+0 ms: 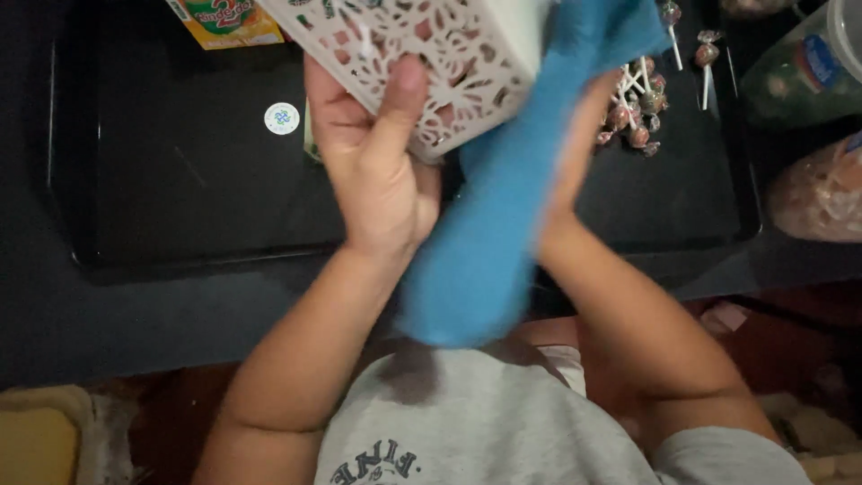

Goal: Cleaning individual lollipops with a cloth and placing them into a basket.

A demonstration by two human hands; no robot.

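Note:
My left hand [373,157] grips a white plastic basket [431,54] with a cut-out lace pattern, thumb pressed on its side, holding it tilted above a black tray [180,180]. Most of my right hand [575,135] is wrapped in a blue cloth [503,207] that lies against the basket's right side and hangs down toward my chest. The cloth is blurred. The basket's top runs out of view at the upper edge.
A bunch of wrapped lollipops [637,112] lies on the tray to the right of the cloth. An orange and green carton [224,22] sits at the top left. Clear plastic bags and a jar [808,81] crowd the right edge. A yellow object [36,440] shows at bottom left.

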